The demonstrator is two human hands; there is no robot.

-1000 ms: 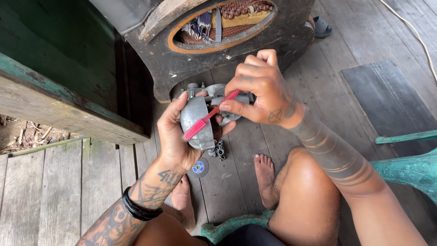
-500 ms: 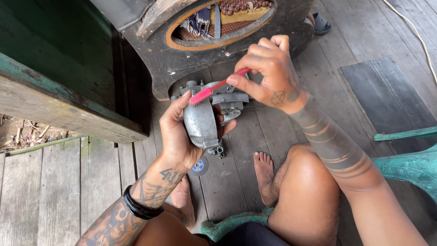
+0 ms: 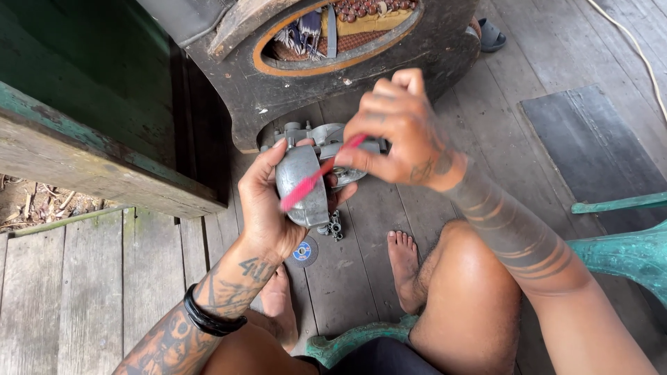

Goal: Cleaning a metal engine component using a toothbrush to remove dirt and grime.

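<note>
Under you: weathered plank floor [image 3: 83, 292]. On it: small round disc [image 3: 303, 251] centre frame, dark mat [image 3: 590, 153] right, your bare foot [image 3: 404, 267].

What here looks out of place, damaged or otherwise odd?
A small round disc lies loose on the plank floor below the grey metal part held in the left hand. The right hand holds a red-handled brush against it. Nothing looks spilled or broken.

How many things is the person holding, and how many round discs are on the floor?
Grey metal engine part, in the left hand: 1
Red toothbrush, in the right hand: 1
Round disc on the floor: 1
Total: 3
</note>
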